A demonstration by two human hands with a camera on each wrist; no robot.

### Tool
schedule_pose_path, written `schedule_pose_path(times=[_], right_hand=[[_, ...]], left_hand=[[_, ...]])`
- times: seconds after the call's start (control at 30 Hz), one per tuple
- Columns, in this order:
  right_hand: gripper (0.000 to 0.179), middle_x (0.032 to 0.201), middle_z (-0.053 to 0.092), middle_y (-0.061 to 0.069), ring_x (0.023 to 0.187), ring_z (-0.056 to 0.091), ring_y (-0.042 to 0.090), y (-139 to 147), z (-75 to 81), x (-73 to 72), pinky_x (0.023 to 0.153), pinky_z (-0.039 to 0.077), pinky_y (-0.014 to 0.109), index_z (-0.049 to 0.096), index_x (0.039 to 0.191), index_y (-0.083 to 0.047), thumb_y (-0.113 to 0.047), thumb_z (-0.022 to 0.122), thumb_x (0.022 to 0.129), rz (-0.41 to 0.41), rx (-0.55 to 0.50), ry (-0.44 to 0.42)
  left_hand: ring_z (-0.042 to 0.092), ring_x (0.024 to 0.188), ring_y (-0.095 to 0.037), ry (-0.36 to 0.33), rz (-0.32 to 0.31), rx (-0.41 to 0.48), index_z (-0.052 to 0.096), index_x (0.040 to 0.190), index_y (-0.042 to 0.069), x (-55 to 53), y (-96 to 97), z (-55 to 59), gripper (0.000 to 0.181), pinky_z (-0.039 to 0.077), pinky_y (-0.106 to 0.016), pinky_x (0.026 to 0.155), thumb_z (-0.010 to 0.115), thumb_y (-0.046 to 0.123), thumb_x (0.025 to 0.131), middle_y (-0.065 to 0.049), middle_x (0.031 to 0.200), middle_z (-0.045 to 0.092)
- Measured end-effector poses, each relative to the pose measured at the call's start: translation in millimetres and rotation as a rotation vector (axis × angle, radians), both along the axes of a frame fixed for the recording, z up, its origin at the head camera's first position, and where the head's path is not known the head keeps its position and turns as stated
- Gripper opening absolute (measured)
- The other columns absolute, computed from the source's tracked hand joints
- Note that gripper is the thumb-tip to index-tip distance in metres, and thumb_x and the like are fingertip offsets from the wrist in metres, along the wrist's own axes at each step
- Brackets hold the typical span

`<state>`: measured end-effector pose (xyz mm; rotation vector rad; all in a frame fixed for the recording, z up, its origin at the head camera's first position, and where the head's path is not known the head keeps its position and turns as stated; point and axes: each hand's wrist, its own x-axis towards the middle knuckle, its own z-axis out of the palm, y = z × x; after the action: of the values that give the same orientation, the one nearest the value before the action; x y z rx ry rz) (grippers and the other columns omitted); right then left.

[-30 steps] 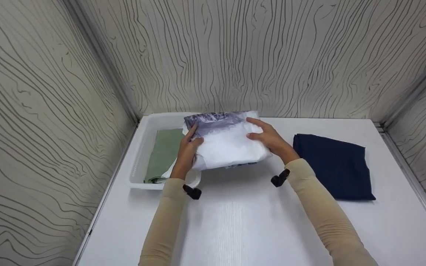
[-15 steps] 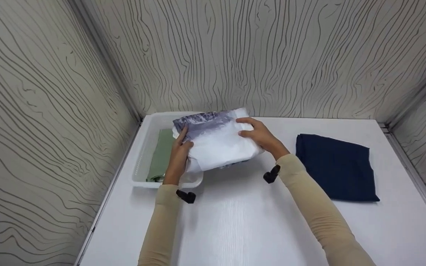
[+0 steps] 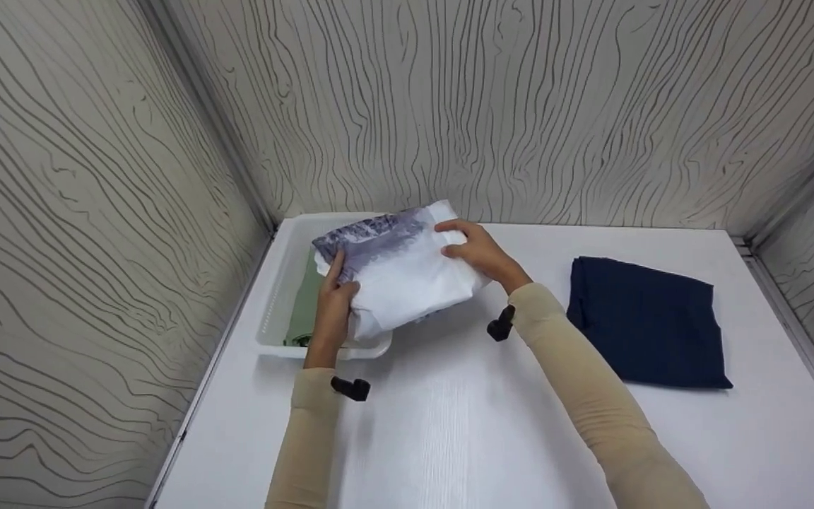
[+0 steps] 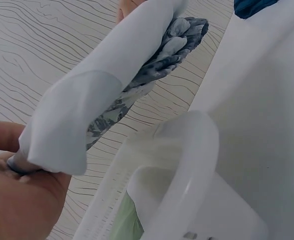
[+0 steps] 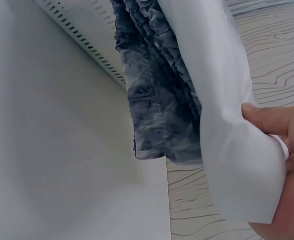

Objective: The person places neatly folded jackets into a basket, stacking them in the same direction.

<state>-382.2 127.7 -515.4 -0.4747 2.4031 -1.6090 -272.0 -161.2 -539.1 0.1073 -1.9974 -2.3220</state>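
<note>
Looks like the putting-away bit, left hand [image 3: 331,307] and right hand [image 3: 479,251] pinching the folded white-grey cloth [image 3: 407,283] between them, partly over the basket [image 3: 280,350], so next probably calls for lowering it flat.

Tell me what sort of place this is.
Probably a small partitioned workstation or booth, though only this corner shows: wood-grain-patterned panels stand around a white table, which bears a white plastic basket and a navy cloth.
</note>
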Motion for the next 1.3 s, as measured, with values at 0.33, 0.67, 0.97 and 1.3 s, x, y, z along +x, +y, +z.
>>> schedule_pose_path(times=[0.33,0.67,0.97,1.3], right_hand=[[0.048,0.158,0.055,0.013,0.158,0.037,0.033,-27.0,4.4,-4.1,0.131,0.026,0.053,0.063,0.147,-0.008,-0.004,0.067,0.099,0.030,0.076,0.053],[0.046,0.155,0.059,0.016,0.154,0.043,0.035,-54.7,7.9,-8.8,0.129,0.031,0.052,0.065,0.144,-0.003,0.001,0.063,0.097,0.073,0.128,0.104],[0.049,0.155,0.060,0.014,0.154,0.044,0.033,-82.5,20.7,-13.1,0.128,0.033,0.050,0.066,0.143,-0.005,0.006,0.060,0.096,0.101,0.203,0.166],[0.048,0.156,0.060,0.010,0.152,0.049,0.031,-115.2,37.4,-10.0,0.126,0.038,0.047,0.067,0.144,-0.010,0.007,0.054,0.100,0.102,0.382,0.321]], left_hand=[[0.004,0.168,-0.025,-0.025,0.086,-0.095,0.024,0.171,0.023,11.9,-10.4,-0.1,0.077,0.017,-0.046,0.134,0.052,0.007,0.102,-0.008,0.181,0.008],[0.031,0.053,-0.007,-0.053,0.172,-0.145,0.025,0.171,0.027,26.7,-19.7,-3.3,0.076,0.034,-0.021,0.049,0.053,0.010,0.103,-0.009,0.180,0.013],[0.052,0.132,-0.019,-0.056,0.255,-0.145,0.022,0.172,0.026,35.6,-23.2,-7.8,0.077,0.042,-0.031,0.101,0.052,0.009,0.103,-0.004,0.180,0.013],[0.002,0.168,-0.026,-0.032,0.365,-0.050,0.015,0.173,0.023,39.7,-8.9,-12.1,0.080,0.022,-0.045,0.132,0.048,0.001,0.103,-0.006,0.181,0.004]])
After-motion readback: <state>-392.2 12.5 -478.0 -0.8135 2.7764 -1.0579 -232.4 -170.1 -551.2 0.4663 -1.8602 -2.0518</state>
